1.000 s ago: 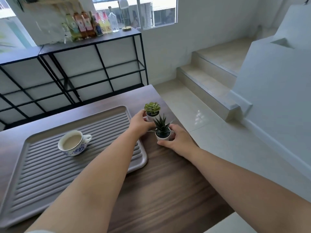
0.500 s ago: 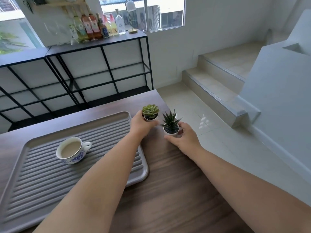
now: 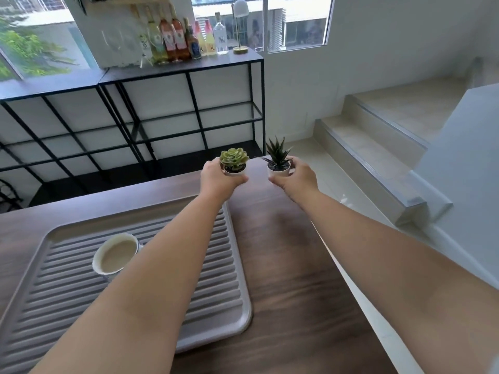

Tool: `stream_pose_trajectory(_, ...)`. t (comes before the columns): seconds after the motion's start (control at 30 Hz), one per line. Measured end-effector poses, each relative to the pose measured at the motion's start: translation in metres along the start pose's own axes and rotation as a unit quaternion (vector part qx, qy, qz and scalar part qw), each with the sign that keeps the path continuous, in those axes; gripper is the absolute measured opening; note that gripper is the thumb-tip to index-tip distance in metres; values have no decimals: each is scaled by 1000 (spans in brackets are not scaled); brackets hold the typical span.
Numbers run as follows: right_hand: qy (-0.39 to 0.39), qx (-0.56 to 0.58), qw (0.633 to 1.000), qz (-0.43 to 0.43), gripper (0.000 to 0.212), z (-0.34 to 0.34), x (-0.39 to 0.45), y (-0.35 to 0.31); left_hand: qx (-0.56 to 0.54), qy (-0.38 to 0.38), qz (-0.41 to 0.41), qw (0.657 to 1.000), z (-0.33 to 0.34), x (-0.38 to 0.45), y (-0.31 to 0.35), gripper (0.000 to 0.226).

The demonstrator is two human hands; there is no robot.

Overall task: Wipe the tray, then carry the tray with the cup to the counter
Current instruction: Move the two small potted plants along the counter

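A grey ribbed tray (image 3: 216, 265) lies on the dark wooden table (image 3: 283, 265), at the left. On it stands a white cup (image 3: 116, 256) of milky coffee, partly behind my left forearm. My left hand (image 3: 218, 179) grips a small white pot with a light green succulent (image 3: 234, 161). My right hand (image 3: 297, 176) grips a small white pot with a spiky dark green plant (image 3: 278, 160). Both pots are near the table's far right corner, beyond the tray; whether they rest on the table is hard to tell.
A black metal shelf unit (image 3: 189, 68) stands behind the table, with several bottles (image 3: 175, 39) and a small lamp (image 3: 239, 25) on top. Tiled floor and steps (image 3: 378, 147) lie to the right. A white wall (image 3: 464, 163) rises at far right.
Both hands have carried the two potted plants away from the tray's corner toward the table's far edge. The view has tilted up and the pots are farther apart.
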State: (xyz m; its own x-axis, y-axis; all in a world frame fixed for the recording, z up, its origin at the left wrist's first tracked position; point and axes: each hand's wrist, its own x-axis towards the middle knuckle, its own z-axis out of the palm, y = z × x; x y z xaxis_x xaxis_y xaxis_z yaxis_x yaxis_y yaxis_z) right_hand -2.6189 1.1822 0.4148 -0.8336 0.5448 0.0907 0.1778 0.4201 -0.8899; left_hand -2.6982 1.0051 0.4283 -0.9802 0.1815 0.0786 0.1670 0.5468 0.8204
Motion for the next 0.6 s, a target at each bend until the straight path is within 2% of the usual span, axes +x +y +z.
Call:
stream_pose_trajectory(0.17, -6, -18, 1000, 23, 67, 22, 35, 11, -23, 13, -15, 1000, 18, 20, -4, 59)
stream_pose_trajectory(0.43, 12, -1, 999, 39, 60, 55, 70, 19, 12, -2, -28, 1000, 36, 50, -15, 60)
stream_pose_trajectory(0.6, 18, -10, 999, 39, 61, 64, 87, 23, -21, -2, -48, 999, 40, 61, -20, 53)
